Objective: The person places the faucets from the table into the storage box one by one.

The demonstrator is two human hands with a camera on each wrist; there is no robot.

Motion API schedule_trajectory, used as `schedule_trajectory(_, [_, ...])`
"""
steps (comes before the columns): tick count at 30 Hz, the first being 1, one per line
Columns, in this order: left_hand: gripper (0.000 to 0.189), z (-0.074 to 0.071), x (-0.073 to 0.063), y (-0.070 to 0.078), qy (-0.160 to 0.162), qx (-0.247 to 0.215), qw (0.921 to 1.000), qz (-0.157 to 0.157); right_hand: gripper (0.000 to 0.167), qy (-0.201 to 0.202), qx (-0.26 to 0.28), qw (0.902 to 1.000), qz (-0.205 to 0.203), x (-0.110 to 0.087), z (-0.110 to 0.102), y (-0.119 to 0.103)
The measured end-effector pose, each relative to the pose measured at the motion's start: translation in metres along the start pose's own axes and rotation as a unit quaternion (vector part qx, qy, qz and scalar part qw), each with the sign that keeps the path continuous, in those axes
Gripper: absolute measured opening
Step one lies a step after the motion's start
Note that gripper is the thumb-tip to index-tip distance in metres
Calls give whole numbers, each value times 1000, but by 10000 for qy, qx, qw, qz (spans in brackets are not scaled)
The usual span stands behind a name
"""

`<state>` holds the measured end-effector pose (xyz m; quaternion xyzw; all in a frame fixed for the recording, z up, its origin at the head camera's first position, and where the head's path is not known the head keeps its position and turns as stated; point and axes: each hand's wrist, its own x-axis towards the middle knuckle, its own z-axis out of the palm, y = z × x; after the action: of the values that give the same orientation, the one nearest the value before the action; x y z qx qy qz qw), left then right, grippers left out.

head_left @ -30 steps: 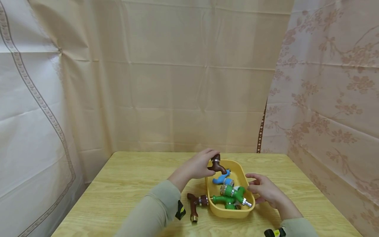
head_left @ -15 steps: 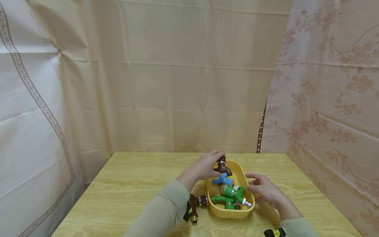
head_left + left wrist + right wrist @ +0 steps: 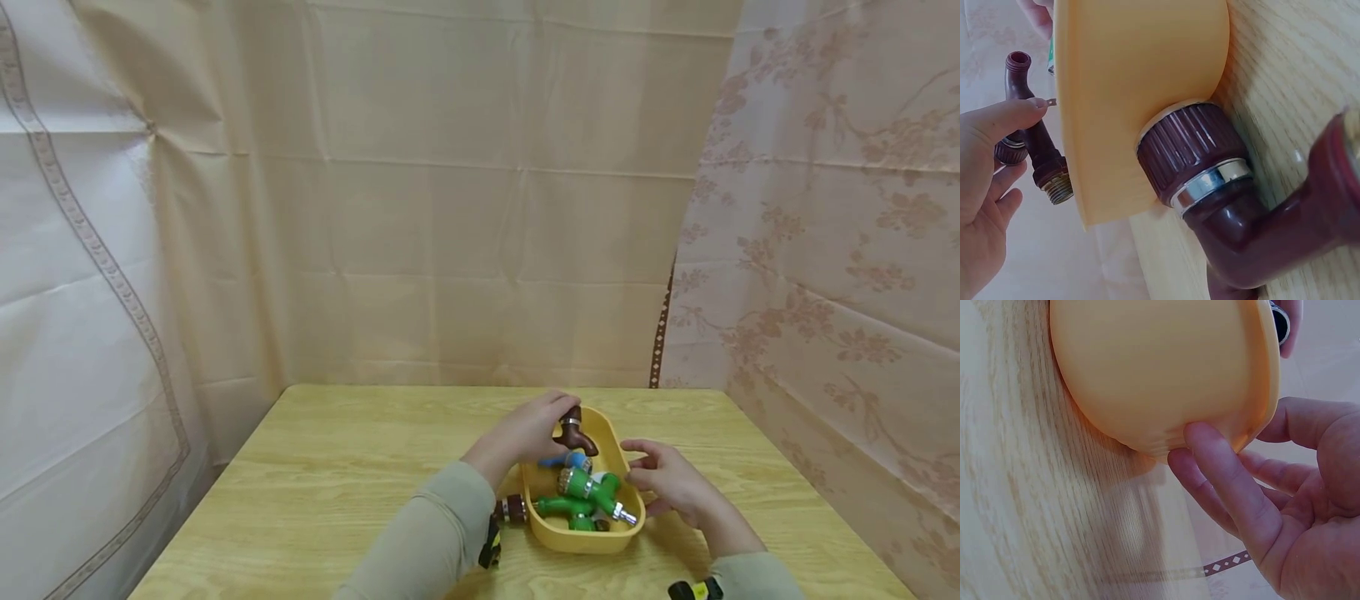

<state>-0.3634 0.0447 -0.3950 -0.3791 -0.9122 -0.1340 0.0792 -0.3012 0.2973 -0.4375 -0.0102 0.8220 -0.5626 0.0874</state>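
My left hand (image 3: 525, 433) grips a dark brown water tap (image 3: 576, 437) over the far part of a yellow plastic tray (image 3: 581, 544). In the left wrist view, thumb and fingers pinch that tap (image 3: 1036, 134), its brass threaded end (image 3: 1057, 189) pointing down past the thumb. Beneath it in the tray lies a blue tap (image 3: 577, 461), partly hidden by the hand. Green taps (image 3: 596, 493) fill the near end. With its fingers loosely extended, my right hand (image 3: 671, 492) touches the tray's right side; the right wrist view shows fingertips (image 3: 1200, 434) against the outer wall.
A second brown tap (image 3: 1194, 156) lies on the wooden table (image 3: 337, 467), its ribbed knob against the tray's left wall; my left sleeve (image 3: 442, 525) partly covers it in the head view. Beige curtains (image 3: 480, 208) hang behind the table, patterned ones (image 3: 847, 250) to the right.
My left hand has carried the brown tap rightward and slightly nearer, now over the blue tap. The sleeve now covers part of the tap on the table. My right hand stays put.
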Motion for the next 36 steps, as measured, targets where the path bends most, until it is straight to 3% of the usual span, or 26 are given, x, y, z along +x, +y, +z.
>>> schedule_trajectory(6, [77, 3, 0, -1, -149, -130, 9996, -184, 64, -3, 1, 10000, 20, -1, 0, -1])
schedule_trajectory(19, [73, 7, 1, 1, -358, -150, 9989, -274, 62, -152, 63, 9999, -27, 2, -2, 1])
schedule_trajectory(36, [67, 7, 0, 2, -289, -291, 9989, -209, 65, -131, 13, 9999, -63, 1, -2, 1])
